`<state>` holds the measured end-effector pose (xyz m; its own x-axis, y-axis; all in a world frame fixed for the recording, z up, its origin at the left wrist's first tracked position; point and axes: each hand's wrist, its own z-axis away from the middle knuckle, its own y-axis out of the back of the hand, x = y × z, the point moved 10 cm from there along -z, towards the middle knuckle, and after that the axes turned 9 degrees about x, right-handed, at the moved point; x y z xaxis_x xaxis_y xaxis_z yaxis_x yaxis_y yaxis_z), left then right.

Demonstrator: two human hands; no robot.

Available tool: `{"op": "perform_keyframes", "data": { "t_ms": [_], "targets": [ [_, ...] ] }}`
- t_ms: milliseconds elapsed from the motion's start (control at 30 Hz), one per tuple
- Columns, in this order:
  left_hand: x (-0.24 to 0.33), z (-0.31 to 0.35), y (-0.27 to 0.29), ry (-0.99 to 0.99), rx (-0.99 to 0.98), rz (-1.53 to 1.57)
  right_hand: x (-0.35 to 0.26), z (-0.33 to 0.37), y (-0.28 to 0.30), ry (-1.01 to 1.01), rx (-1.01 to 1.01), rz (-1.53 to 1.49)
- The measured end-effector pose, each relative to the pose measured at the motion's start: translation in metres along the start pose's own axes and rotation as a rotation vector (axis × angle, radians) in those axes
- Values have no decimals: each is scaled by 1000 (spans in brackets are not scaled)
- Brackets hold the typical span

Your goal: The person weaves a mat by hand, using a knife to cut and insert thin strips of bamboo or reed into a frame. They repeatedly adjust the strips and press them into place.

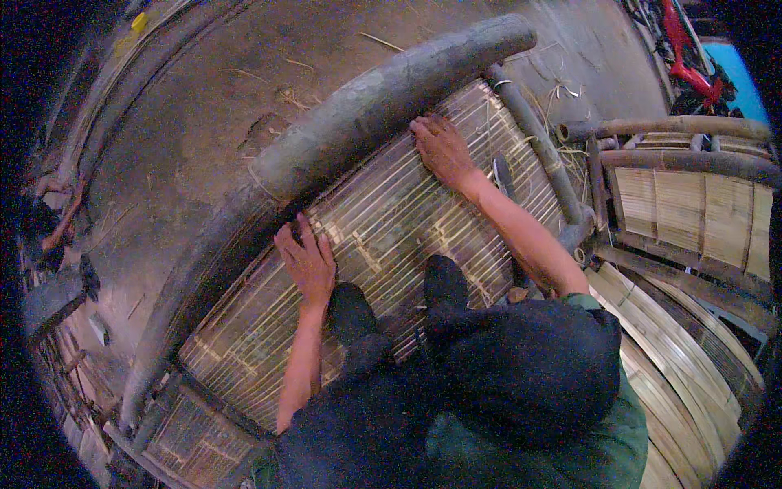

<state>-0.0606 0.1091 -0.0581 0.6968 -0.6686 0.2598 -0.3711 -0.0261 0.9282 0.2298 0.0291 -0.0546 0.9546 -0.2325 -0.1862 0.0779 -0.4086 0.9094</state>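
Observation:
A brown slatted bamboo panel [383,216] spreads out below me, its thin strips running lengthwise. Along its far edge lies a thick, grey, curved bamboo pole [350,114]. My left hand [308,265] rests on the panel near that pole, fingers apart and tips at the edge strips. Farther right, my right hand [444,155] lies on the same edge, its fingers bent with the tips against the outermost strips; I see nothing held in it. Close to my right wrist is a dark, narrow blade-like tool [503,175], partly hidden by my forearm.
A thinner bamboo pole [538,138] borders the panel's right end. Bamboo furniture [684,191] with pale slats stands at right, above long pale bamboo strips [680,383]. My dark shoes [444,284] are on the panel. Fibre scraps [293,98] litter the floor.

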Motion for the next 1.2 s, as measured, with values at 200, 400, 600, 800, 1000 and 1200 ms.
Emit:
{"op": "perform_keyframes", "data": {
  "t_ms": [200,400,600,800,1000,1200],
  "targets": [
    [6,-2,5,-33,31,-21,1,-2,-9,32,-24,72],
    [21,-9,3,-70,-35,-43,2,-6,3,37,-17,-3],
    [16,-15,4,-4,-60,63,3,-6,-1,85,23,-38],
    [-2,-11,-19,148,-302,19,2,-6,-15,-6,-94,22],
    [7,-8,-3,28,43,41,25,23,-34,185,-124,118],
    [2,4,6,117,142,76,-11,-19,5,38,-129,38]
  ]
}}
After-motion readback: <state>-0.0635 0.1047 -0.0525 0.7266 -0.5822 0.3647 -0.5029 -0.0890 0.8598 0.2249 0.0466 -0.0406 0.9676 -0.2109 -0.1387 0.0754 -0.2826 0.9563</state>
